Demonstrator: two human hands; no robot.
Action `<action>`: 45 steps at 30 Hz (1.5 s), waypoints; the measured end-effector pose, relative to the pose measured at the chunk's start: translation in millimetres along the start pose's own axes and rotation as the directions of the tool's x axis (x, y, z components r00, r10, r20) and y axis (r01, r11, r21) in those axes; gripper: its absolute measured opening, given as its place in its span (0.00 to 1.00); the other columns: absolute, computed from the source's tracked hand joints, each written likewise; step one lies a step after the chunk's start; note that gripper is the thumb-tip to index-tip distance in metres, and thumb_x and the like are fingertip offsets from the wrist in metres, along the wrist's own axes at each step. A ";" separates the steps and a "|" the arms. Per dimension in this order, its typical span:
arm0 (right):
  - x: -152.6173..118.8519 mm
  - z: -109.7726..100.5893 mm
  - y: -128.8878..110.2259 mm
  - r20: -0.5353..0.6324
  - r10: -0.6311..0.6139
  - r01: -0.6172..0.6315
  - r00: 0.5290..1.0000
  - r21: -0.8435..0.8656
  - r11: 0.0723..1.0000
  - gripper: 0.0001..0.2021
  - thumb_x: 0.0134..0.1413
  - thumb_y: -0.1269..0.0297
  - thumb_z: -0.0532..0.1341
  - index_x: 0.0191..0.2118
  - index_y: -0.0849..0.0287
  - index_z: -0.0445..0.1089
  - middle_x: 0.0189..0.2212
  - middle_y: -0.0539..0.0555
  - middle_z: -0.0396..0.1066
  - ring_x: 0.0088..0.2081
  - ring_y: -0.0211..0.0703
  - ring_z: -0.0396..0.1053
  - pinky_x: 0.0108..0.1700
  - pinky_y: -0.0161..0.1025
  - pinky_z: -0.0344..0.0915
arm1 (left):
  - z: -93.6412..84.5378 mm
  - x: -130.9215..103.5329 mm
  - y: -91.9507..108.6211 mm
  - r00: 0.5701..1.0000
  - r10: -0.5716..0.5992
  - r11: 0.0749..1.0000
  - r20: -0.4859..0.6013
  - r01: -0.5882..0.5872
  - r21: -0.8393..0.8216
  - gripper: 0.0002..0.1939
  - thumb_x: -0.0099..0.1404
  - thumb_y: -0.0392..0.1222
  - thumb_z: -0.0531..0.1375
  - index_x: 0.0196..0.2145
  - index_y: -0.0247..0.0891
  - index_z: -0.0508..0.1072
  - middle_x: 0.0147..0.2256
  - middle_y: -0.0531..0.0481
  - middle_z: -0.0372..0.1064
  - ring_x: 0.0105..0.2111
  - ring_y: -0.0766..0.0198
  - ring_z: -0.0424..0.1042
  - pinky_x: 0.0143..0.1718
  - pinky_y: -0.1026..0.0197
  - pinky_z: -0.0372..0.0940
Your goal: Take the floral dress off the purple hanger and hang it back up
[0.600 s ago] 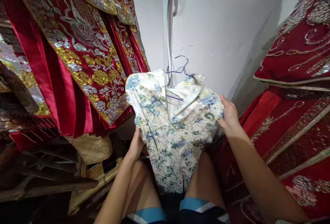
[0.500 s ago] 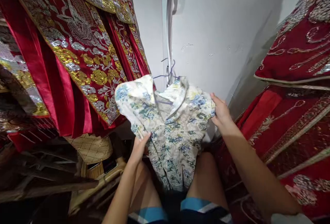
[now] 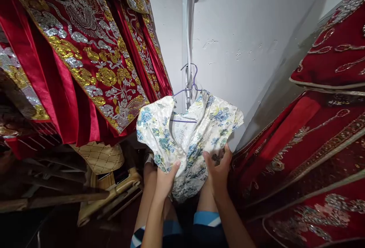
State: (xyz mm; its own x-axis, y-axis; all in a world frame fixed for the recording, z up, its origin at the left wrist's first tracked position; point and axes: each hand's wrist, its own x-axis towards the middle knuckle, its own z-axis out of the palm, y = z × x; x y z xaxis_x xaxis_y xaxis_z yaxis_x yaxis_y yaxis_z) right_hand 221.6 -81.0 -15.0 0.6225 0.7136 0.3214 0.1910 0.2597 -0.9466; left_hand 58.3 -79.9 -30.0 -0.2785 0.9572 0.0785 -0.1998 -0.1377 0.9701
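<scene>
I see the left hand [image 3: 167, 177] clasping a creased floral shirt [image 3: 165, 135], thin hanger [image 3: 184, 121] inside; the right hand [image 3: 219, 170] touches it, grip unclear. Above, chipped wall [image 3: 242, 38] leaves room between sequined red cloths [image 3: 99, 69].

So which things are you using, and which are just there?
In use:
- floral top
- purple hanger
- left hand
- right hand

Just there:
- red sequined garment at left
- red beaded clothing at right
- quilted gold cloth
</scene>
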 end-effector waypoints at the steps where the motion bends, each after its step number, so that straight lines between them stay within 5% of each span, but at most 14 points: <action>1: -8.1 0.8 1.9 -0.048 -0.023 0.023 0.999 0.004 1.000 0.39 0.53 0.48 0.67 0.66 0.57 0.55 0.66 0.66 0.54 0.64 0.58 0.57 0.62 0.49 0.60 | 2.2 -3.8 1.0 1.000 0.000 1.000 0.006 0.000 0.011 0.42 0.50 0.51 0.75 0.59 0.34 0.71 0.61 0.35 0.68 0.63 0.44 0.66 0.69 0.46 0.54; 3: -17.8 0.4 3.2 -0.065 -0.036 0.037 0.997 0.019 0.999 0.31 0.56 0.48 0.65 0.60 0.59 0.62 0.61 0.65 0.61 0.61 0.56 0.62 0.59 0.47 0.62 | 7.4 -12.0 1.8 0.999 -0.002 0.999 0.044 0.000 0.038 0.39 0.51 0.51 0.74 0.58 0.34 0.73 0.60 0.36 0.70 0.63 0.45 0.67 0.68 0.46 0.54; 5: -20.3 -0.5 2.6 0.113 -0.001 0.000 0.994 0.000 1.000 0.19 0.60 0.47 0.61 0.44 0.59 0.69 0.42 0.59 0.72 0.44 0.49 0.70 0.47 0.42 0.66 | 12.5 -20.0 2.4 0.995 0.018 0.998 0.101 -0.024 0.065 0.34 0.54 0.50 0.72 0.56 0.34 0.74 0.59 0.36 0.71 0.62 0.45 0.68 0.68 0.45 0.56; 7: -17.7 -0.6 1.2 0.366 0.052 -0.034 0.929 -0.057 0.998 0.20 0.63 0.45 0.57 0.30 0.56 0.63 0.25 0.50 0.65 0.29 0.41 0.64 0.34 0.37 0.62 | 15.5 -26.2 4.3 0.985 0.050 0.995 0.164 -0.063 0.079 0.31 0.56 0.50 0.71 0.55 0.34 0.76 0.58 0.36 0.72 0.61 0.46 0.69 0.67 0.46 0.58; 10: -9.8 -1.1 -1.7 0.538 0.069 -0.008 0.840 -0.114 0.993 0.25 0.63 0.42 0.56 0.23 0.55 0.54 0.19 0.46 0.55 0.24 0.37 0.55 0.28 0.36 0.53 | 13.4 -30.1 8.9 0.972 0.066 0.991 0.224 -0.091 0.103 0.28 0.59 0.49 0.69 0.55 0.35 0.76 0.56 0.37 0.73 0.60 0.46 0.70 0.65 0.47 0.61; 13: -6.0 -6.4 -6.7 0.616 0.094 -0.048 0.782 -0.090 0.995 0.26 0.63 0.42 0.56 0.22 0.56 0.56 0.17 0.46 0.55 0.22 0.36 0.54 0.26 0.36 0.51 | 7.2 -29.6 9.0 0.990 0.138 0.973 0.036 -0.142 0.184 0.31 0.61 0.49 0.68 0.59 0.35 0.71 0.57 0.35 0.72 0.59 0.45 0.70 0.62 0.45 0.65; 16: -9.0 -13.7 -12.2 0.613 0.125 -0.133 0.780 -0.033 0.991 0.25 0.63 0.44 0.58 0.21 0.57 0.63 0.15 0.47 0.57 0.20 0.36 0.55 0.26 0.36 0.52 | 7.8 -30.2 1.4 0.834 0.471 0.866 -0.285 -0.377 0.329 0.37 0.62 0.44 0.67 0.65 0.39 0.59 0.66 0.33 0.57 0.66 0.46 0.60 0.65 0.44 0.59; 18: -11.3 -16.2 -15.0 0.594 0.142 -0.185 0.792 0.011 0.983 0.24 0.62 0.45 0.59 0.21 0.57 0.66 0.14 0.48 0.60 0.19 0.36 0.56 0.25 0.36 0.53 | 15.0 -31.7 -5.2 0.724 0.648 0.738 -0.236 -0.519 0.432 0.33 0.62 0.41 0.67 0.63 0.41 0.62 0.66 0.35 0.56 0.67 0.47 0.58 0.66 0.44 0.57; 23: -2.2 -10.4 -24.3 0.688 0.190 -0.276 0.701 0.016 0.961 0.21 0.57 0.46 0.61 0.24 0.58 0.71 0.15 0.50 0.67 0.15 0.34 0.55 0.20 0.35 0.52 | 39.9 -25.5 -9.6 0.888 0.415 0.835 0.196 -0.458 0.306 0.07 0.69 0.38 0.59 0.44 0.39 0.74 0.39 0.46 0.76 0.41 0.59 0.76 0.45 0.58 0.70; 29: 43.7 7.1 -44.5 0.822 0.275 -0.345 0.499 -0.103 0.933 0.17 0.52 0.50 0.64 0.26 0.61 0.75 0.14 0.51 0.70 0.12 0.32 0.53 0.18 0.33 0.50 | 47.7 0.6 10.8 0.865 0.402 0.816 0.301 -0.488 0.311 0.03 0.68 0.37 0.57 0.36 0.38 0.70 0.32 0.51 0.71 0.34 0.63 0.71 0.38 0.63 0.63; 34: 109.1 31.2 -76.7 0.734 0.164 -0.397 0.659 0.154 0.905 0.14 0.49 0.55 0.69 0.28 0.62 0.75 0.15 0.48 0.66 0.15 0.29 0.54 0.15 0.29 0.48 | 50.1 11.7 8.1 0.827 0.245 0.708 0.506 -0.509 0.489 0.06 0.68 0.36 0.54 0.31 0.40 0.63 0.28 0.53 0.66 0.29 0.63 0.66 0.34 0.62 0.59; 40: 154.5 60.0 -126.1 0.661 0.129 -0.443 0.739 0.333 0.832 0.09 0.56 0.67 0.64 0.26 0.63 0.70 0.13 0.44 0.58 0.13 0.25 0.47 0.13 0.25 0.42 | 48.3 20.6 -7.9 0.792 0.064 0.486 0.607 -0.555 0.674 0.05 0.65 0.33 0.54 0.32 0.40 0.65 0.28 0.49 0.67 0.29 0.58 0.68 0.32 0.61 0.56; 43: 144.6 60.3 -124.8 0.646 0.059 -0.330 0.761 0.307 0.893 0.10 0.58 0.64 0.63 0.28 0.64 0.73 0.14 0.47 0.64 0.14 0.27 0.53 0.14 0.25 0.47 | 50.0 32.0 8.0 0.767 0.074 0.573 0.637 -0.556 0.602 0.06 0.66 0.33 0.54 0.31 0.40 0.67 0.28 0.50 0.69 0.30 0.59 0.69 0.33 0.62 0.58; 45: 134.3 56.5 -119.4 0.634 0.006 -0.253 0.773 0.300 0.920 0.11 0.58 0.62 0.63 0.28 0.63 0.73 0.14 0.48 0.65 0.14 0.28 0.55 0.15 0.25 0.48 | 55.8 44.4 33.5 0.755 0.239 0.663 0.610 -0.586 0.465 0.05 0.70 0.36 0.54 0.37 0.39 0.70 0.32 0.49 0.72 0.33 0.60 0.71 0.36 0.61 0.62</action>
State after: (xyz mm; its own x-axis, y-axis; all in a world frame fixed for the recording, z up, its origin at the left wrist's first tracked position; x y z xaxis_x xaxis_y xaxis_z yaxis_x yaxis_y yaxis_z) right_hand 239.6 20.7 142.6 0.0012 0.9658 0.2592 -0.2093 0.2537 -0.9444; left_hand 91.6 -27.8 18.8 0.3154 0.8451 0.4317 0.4680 -0.5342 0.7040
